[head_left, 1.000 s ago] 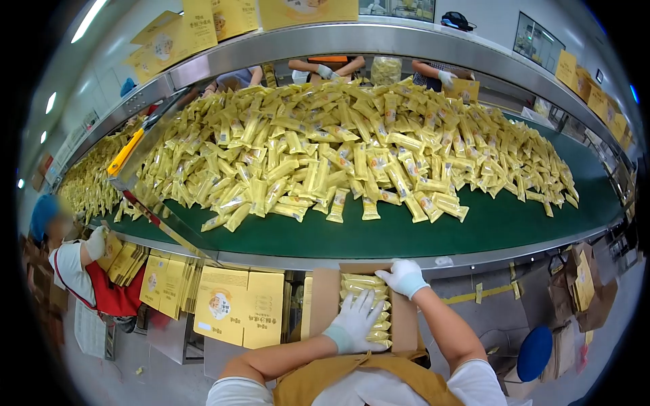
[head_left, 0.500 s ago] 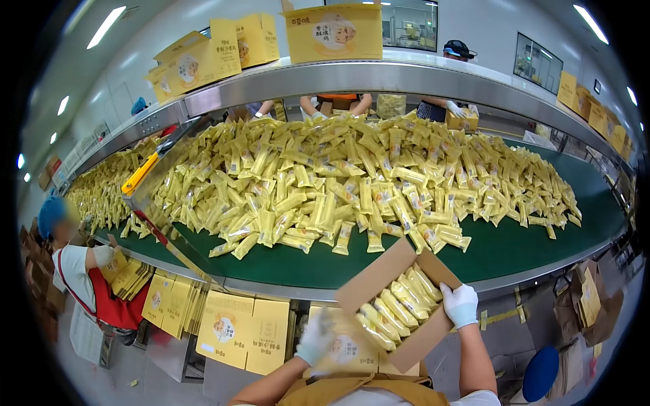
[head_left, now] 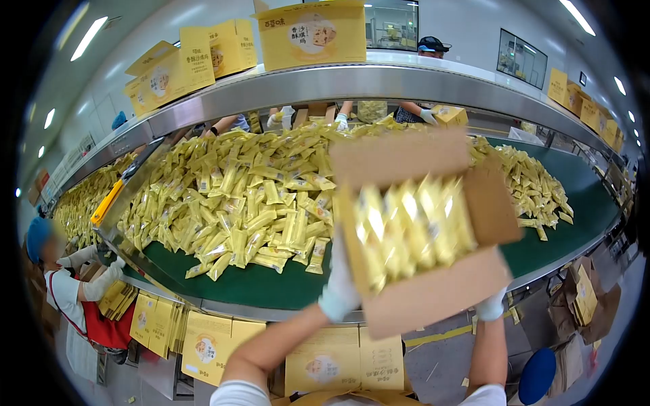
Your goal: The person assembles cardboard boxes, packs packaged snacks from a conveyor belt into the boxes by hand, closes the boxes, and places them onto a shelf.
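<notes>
One open carton [head_left: 433, 291] — its row of wrapped bars [head_left: 414, 230] too blurred to count — is held above the green conveyor belt [head_left: 582, 203], blocking part of one bar pile [head_left: 250, 196]. The left hand [head_left: 340, 287] grips its left side; the right hand [head_left: 492, 308] is partly behind the near flap — fingers hidden, grip unclear. Around are one blue stool [head_left: 537, 375] and one red-aproned co-worker [head_left: 71, 291].

It's bright in here, lit white by ceiling tubes [head_left: 89, 38]. Glare streaks the shiny wrappers [head_left: 409, 230] in the open box [head_left: 433, 291], which looks smeared, perhaps motion blur; straight edges bow towards black corners.
</notes>
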A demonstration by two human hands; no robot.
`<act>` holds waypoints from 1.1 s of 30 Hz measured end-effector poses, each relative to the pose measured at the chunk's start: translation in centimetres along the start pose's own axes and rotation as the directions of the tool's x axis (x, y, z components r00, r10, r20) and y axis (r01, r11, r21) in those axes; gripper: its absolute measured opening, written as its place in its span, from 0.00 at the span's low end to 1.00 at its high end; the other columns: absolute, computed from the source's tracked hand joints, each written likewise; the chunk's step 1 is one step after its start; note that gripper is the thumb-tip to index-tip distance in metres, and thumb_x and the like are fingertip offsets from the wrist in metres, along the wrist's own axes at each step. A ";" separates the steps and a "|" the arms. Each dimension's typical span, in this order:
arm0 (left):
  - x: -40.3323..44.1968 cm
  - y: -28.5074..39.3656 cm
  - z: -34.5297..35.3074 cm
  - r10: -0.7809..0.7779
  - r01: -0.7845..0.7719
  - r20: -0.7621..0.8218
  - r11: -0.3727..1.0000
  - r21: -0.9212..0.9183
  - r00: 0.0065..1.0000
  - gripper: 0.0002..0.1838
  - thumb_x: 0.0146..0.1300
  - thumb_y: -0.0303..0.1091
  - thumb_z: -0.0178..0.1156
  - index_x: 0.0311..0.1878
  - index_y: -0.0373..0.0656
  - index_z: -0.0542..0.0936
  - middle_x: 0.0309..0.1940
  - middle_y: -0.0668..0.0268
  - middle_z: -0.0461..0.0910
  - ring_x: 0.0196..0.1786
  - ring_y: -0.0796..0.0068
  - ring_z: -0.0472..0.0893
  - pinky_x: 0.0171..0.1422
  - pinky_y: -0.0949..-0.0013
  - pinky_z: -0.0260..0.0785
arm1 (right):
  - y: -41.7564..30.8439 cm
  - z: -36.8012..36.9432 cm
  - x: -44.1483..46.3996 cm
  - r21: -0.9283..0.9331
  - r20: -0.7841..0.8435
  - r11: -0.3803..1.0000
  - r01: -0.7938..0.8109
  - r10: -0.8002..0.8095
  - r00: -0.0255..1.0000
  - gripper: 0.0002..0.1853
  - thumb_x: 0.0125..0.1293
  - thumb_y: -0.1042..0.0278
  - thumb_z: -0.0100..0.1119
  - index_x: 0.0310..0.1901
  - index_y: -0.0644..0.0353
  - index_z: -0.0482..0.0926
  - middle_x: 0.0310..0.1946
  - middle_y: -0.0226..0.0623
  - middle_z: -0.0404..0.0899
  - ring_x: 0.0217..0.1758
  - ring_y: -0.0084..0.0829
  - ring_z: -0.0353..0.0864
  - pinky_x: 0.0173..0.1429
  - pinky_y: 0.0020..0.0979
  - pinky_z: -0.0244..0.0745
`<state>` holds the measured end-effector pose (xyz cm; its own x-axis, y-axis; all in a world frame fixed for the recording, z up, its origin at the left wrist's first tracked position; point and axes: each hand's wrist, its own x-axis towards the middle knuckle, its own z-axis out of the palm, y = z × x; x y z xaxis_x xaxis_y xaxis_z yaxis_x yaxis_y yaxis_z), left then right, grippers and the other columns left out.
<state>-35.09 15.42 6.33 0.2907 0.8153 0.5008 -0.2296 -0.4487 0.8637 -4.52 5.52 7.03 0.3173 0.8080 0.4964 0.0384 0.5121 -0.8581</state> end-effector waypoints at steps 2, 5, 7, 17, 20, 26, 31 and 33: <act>9.1 4.6 1.6 0.308 -0.304 0.027 0.915 0.266 0.951 0.60 0.56 0.34 0.74 0.80 0.29 0.41 0.76 0.42 0.55 0.78 0.48 0.58 0.81 0.53 0.53 | 1.7 -2.5 7.6 0.248 -0.012 0.951 0.185 -0.188 0.982 0.28 0.82 0.47 0.36 0.70 0.61 0.66 0.65 0.38 0.72 0.67 0.35 0.73 0.70 0.39 0.69; 23.2 7.3 2.5 0.502 -0.498 0.118 0.743 0.447 0.856 0.60 0.57 0.37 0.73 0.80 0.28 0.39 0.75 0.39 0.55 0.76 0.41 0.61 0.79 0.50 0.57 | -2.8 -1.8 21.0 0.047 0.080 0.847 0.530 -0.532 0.843 0.26 0.82 0.58 0.39 0.76 0.59 0.60 0.75 0.36 0.64 0.75 0.38 0.67 0.77 0.43 0.63; 28.6 11.2 4.0 0.377 -0.380 0.074 0.868 0.318 0.923 0.55 0.60 0.41 0.69 0.78 0.27 0.43 0.73 0.38 0.58 0.70 0.40 0.69 0.75 0.49 0.64 | -7.7 0.6 28.8 0.135 -0.016 0.871 0.473 -0.476 0.880 0.26 0.80 0.66 0.40 0.77 0.58 0.58 0.75 0.36 0.63 0.72 0.40 0.70 0.76 0.45 0.65; 41.2 11.6 4.0 0.344 -0.259 0.136 0.341 0.904 0.929 0.25 0.73 0.49 0.48 0.52 0.33 0.81 0.53 0.32 0.78 0.59 0.39 0.79 0.67 0.48 0.69 | -6.0 5.4 45.7 -0.405 -0.119 0.868 0.288 -0.363 0.924 0.35 0.72 0.45 0.54 0.70 0.65 0.68 0.65 0.56 0.74 0.67 0.49 0.74 0.68 0.42 0.69; 38.2 10.5 5.0 0.352 -0.331 0.257 0.169 0.928 0.900 0.26 0.72 0.49 0.50 0.53 0.31 0.80 0.59 0.30 0.74 0.65 0.37 0.74 0.70 0.50 0.67 | -3.9 2.8 46.9 -0.839 0.107 0.402 0.366 -0.538 0.836 0.35 0.72 0.48 0.55 0.72 0.65 0.66 0.72 0.56 0.67 0.74 0.53 0.67 0.75 0.42 0.61; 26.4 4.4 5.9 -0.052 -0.548 0.615 0.400 0.735 0.787 0.33 0.68 0.53 0.57 0.63 0.32 0.72 0.57 0.41 0.78 0.60 0.47 0.79 0.64 0.53 0.71 | -1.1 0.3 35.9 -0.835 0.282 0.265 0.482 -0.546 0.789 0.33 0.73 0.53 0.57 0.73 0.63 0.66 0.76 0.53 0.61 0.76 0.48 0.65 0.77 0.40 0.61; 2.8 1.4 -5.5 -0.836 -0.274 0.441 0.530 0.803 -0.326 0.26 0.72 0.54 0.53 0.53 0.39 0.83 0.45 0.50 0.85 0.48 0.47 0.83 0.53 0.54 0.76 | 2.5 -2.4 11.7 -0.562 0.436 0.827 -0.015 0.312 0.844 0.18 0.71 0.56 0.59 0.50 0.62 0.86 0.50 0.41 0.86 0.58 0.39 0.82 0.66 0.40 0.74; -3.1 2.5 -9.1 -0.849 -0.182 0.217 0.340 0.923 -0.482 0.34 0.72 0.61 0.48 0.47 0.35 0.85 0.42 0.50 0.86 0.44 0.48 0.83 0.53 0.50 0.74 | 3.9 -3.1 1.7 -0.522 0.449 0.719 -0.459 0.689 0.569 0.16 0.71 0.57 0.60 0.42 0.61 0.88 0.39 0.37 0.89 0.45 0.31 0.87 0.55 0.33 0.80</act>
<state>-45.02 15.09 6.40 0.2565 -0.0921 -0.9621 0.7263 -0.6384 0.2547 -0.93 7.98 4.13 -0.2181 0.9434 -0.2498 0.3760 -0.1550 -0.9136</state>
